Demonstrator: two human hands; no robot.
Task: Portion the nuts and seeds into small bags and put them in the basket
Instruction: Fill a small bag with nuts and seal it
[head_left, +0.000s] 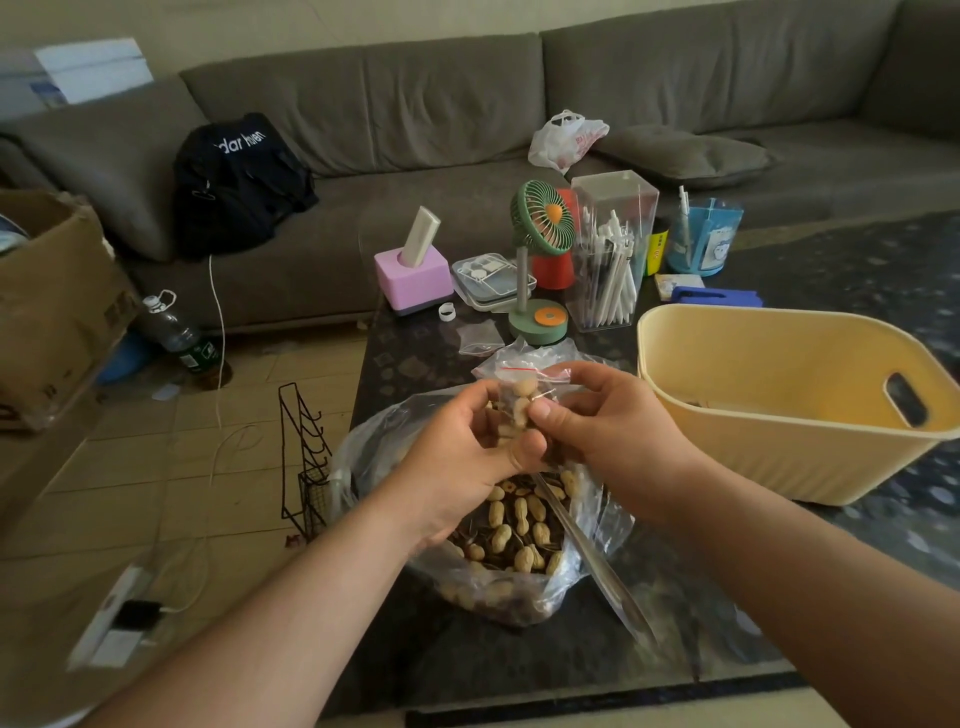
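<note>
Held above the big bag of peanuts (519, 525) on the tabletop (415, 358): small bag (519, 400), left hand (462, 462) and right hand (608, 431) each in a pinching grip on it. Looked light, limp and slippery, best taken by the red-lined zip top. Stood just right, well apart: yellow basket (753, 415).
</note>
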